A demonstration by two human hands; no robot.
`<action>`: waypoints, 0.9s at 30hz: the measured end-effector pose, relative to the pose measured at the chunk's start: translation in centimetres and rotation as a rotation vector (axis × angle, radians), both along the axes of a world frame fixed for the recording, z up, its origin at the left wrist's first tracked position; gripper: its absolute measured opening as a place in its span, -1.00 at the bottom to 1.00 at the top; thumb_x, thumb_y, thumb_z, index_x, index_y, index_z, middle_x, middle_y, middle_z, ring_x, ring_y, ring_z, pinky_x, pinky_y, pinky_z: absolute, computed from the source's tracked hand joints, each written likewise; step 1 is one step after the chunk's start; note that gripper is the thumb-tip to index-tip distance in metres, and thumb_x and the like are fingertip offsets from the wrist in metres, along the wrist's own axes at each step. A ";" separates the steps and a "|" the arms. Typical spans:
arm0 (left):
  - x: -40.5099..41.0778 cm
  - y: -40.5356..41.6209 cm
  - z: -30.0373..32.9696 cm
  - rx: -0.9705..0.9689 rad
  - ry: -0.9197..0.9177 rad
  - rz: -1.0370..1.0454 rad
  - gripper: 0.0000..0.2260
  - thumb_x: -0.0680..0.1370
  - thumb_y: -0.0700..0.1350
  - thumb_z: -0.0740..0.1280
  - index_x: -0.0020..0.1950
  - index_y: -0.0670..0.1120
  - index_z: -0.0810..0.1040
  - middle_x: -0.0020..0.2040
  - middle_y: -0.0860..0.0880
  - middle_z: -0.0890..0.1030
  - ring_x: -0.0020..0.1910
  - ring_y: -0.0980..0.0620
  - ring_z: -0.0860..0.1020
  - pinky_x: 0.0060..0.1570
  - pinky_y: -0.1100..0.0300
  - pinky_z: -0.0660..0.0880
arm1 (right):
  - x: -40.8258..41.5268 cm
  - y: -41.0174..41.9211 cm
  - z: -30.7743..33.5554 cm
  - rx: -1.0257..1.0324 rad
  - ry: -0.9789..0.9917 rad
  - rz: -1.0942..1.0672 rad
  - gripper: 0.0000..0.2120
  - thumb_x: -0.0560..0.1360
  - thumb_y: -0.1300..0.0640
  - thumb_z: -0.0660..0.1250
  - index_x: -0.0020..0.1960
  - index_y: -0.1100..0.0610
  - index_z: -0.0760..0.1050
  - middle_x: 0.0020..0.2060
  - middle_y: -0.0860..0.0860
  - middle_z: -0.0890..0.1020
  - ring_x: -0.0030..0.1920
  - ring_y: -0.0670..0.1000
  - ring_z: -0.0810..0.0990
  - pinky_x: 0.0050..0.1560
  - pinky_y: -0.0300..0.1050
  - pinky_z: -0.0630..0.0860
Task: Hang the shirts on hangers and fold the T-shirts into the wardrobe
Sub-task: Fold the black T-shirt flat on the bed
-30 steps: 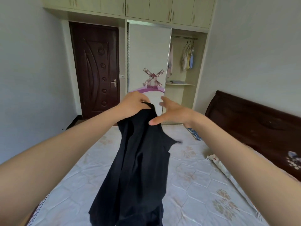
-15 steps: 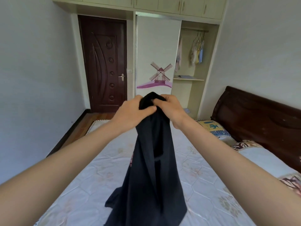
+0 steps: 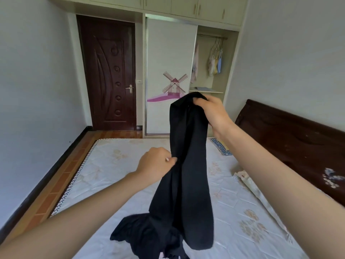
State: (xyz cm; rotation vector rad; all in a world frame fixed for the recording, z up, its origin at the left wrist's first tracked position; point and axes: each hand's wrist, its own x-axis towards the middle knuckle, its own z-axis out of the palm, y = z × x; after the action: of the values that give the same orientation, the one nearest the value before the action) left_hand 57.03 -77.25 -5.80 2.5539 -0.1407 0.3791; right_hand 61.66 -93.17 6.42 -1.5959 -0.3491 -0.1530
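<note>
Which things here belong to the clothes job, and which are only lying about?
Job:
- black garment, right hand holding its top, left hand pinching its edge
- open wardrobe with rail, hangers and shelf
- bed, the work surface

Lying about:
- brown door
- patterned pillow
- headboard

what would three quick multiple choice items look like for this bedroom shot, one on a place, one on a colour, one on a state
1. Where does the lower end of the garment rest?
A. on the mattress
B. on the floor
C. on the wardrobe shelf

2. What colour is the held garment?
A. white
B. black
C. yellow

3. How is the sliding wardrobe door set?
A. fully closed
B. removed
C. slid aside, one bay open

Answers:
1 A: the garment trails onto the mattress.
2 B: the cloth gripped by the right hand and pinched by the left hand is black.
3 C: the sliding wardrobe door leaves hanging clothes exposed.
</note>
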 end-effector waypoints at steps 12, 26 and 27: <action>2.2 5.2 2.8 -0.254 -0.260 0.107 -0.64 0.54 -0.24 0.27 -0.43 -0.24 0.28 -0.43 -0.22 0.30 -0.37 -0.04 0.29 -0.30 0.10 0.19 | 0.2 -4.4 -2.0 -0.003 0.071 -0.056 -0.85 0.62 0.18 0.27 0.06 0.18 0.60 -0.24 -0.02 0.67 -0.36 -0.16 0.63 -0.40 -0.38 0.47; 0.6 2.9 -2.5 -0.429 0.067 -0.322 -0.80 0.57 0.02 0.24 -0.12 0.21 0.65 -0.05 0.14 0.55 0.01 0.15 0.54 0.09 0.22 0.43 | 0.9 -3.7 -2.7 -0.032 0.115 0.011 -0.81 0.62 0.13 0.29 -0.08 0.19 0.61 -0.27 0.00 0.71 -0.29 -0.08 0.67 -0.31 -0.31 0.53; 0.4 2.2 -3.0 -0.453 0.115 -0.378 -0.86 0.52 0.14 0.29 -0.11 0.21 0.64 -0.04 0.19 0.53 0.01 0.18 0.54 0.07 0.22 0.45 | 0.9 -3.6 -2.9 -0.045 0.115 0.015 -0.81 0.62 0.13 0.28 -0.09 0.18 0.61 -0.28 -0.01 0.71 -0.30 -0.09 0.67 -0.31 -0.32 0.53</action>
State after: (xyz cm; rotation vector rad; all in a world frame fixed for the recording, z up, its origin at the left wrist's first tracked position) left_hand 57.47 -75.03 -8.77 2.0393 -0.4344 0.1007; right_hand 62.53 -96.77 3.49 -1.6384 -0.2764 -0.0414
